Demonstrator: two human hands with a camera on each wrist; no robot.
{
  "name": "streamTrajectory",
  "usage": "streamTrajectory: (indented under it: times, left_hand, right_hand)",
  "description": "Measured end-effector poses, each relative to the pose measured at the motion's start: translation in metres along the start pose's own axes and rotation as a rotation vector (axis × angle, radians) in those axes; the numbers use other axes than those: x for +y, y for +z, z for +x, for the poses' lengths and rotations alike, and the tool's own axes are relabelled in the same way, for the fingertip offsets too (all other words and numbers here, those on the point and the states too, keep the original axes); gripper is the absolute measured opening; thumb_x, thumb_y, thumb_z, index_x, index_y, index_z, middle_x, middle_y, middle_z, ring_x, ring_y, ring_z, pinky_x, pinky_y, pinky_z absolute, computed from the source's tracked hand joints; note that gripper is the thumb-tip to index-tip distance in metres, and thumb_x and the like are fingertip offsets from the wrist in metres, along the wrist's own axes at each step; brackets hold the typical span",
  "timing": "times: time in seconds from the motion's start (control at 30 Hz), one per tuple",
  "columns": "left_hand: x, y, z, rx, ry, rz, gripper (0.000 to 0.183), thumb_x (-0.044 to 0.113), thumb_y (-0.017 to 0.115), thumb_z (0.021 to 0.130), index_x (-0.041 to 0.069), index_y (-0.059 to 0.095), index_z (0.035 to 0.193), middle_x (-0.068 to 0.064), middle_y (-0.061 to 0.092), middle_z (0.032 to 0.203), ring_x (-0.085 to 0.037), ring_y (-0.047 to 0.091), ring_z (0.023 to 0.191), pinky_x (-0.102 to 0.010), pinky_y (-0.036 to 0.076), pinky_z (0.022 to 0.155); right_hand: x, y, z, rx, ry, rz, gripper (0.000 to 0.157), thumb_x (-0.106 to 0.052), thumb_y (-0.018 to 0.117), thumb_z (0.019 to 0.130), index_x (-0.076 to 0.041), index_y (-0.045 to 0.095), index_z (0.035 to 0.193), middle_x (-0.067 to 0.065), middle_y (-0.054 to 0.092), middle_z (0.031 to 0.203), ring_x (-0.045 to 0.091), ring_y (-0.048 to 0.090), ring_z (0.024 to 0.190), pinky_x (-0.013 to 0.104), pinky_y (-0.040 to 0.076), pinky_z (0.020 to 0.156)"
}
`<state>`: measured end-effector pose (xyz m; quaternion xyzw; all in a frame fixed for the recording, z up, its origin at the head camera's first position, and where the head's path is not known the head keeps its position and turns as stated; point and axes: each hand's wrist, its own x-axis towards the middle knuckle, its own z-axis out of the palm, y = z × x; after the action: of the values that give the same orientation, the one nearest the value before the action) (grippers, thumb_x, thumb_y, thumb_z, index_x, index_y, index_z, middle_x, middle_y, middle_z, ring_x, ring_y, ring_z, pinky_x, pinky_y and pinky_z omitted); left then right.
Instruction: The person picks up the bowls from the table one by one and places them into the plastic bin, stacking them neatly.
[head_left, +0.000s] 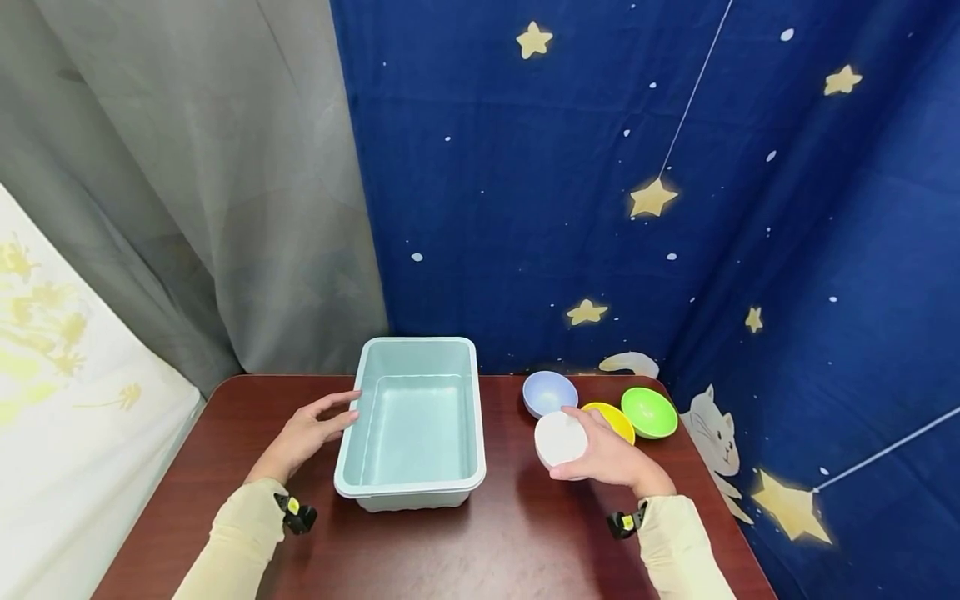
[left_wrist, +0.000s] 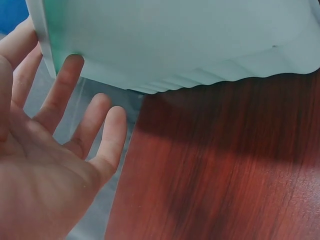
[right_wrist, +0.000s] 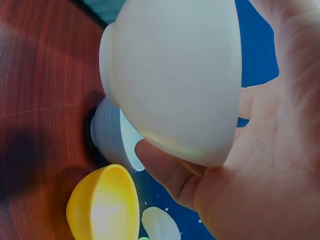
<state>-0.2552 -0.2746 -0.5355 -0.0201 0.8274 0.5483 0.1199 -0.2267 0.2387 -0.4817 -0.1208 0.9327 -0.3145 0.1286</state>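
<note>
In the head view a white bowl [head_left: 560, 440] is gripped by my right hand [head_left: 611, 454], above the right part of the table. The right wrist view shows the same bowl [right_wrist: 175, 75] from its side, raised off the table with fingers around its rim. A pale blue-green plastic bin [head_left: 480, 433] stands left of it. My left hand [head_left: 311, 429] is at the bin's left side, fingers spread, some fingertips touching the rim and outer wall. Close behind the white bowl are a light blue bowl [head_left: 550, 392] and a yellow bowl [head_left: 618, 422], partly hidden by my right hand.
A green bowl [head_left: 649, 412] stands at the table's back right corner, beside the yellow one. The dark red-brown table [head_left: 517, 550] ends at a blue star-print curtain [head_left: 510, 208] and a grey curtain [head_left: 285, 208]. White cloth [head_left: 82, 400] hangs along the left.
</note>
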Motion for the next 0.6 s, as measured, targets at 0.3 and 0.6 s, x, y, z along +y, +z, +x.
streamTrajectory:
  times: [0.3, 0.6]
  left_hand:
    - [0.002, -0.003, -0.001, 0.000, 0.011, 0.028, 0.065, 0.052, 0.072, 0.091, 0.029, 0.053, 0.148, -0.012, 0.048, 0.156, -0.024, 0.062, 0.126, -0.049, 0.052, 0.106]
    - [0.002, -0.005, 0.003, 0.002, 0.012, 0.034, 0.062, 0.050, 0.074, 0.090, 0.028, 0.057, 0.146, -0.012, 0.059, 0.145, -0.020, 0.067, 0.116, -0.049, 0.053, 0.105]
  right_hand:
    - [-0.012, -0.004, 0.010, -0.026, -0.034, -0.035, 0.112, -0.057, 0.090, 0.065, -0.018, 0.037, 0.156, 0.010, 0.046, 0.143, 0.025, 0.047, 0.123, 0.043, 0.050, 0.095]
    - [-0.037, -0.013, 0.023, -0.054, -0.130, -0.048, 0.111, -0.059, 0.089, 0.065, -0.023, 0.036, 0.157, 0.008, 0.039, 0.153, 0.027, 0.048, 0.129, 0.044, 0.050, 0.096]
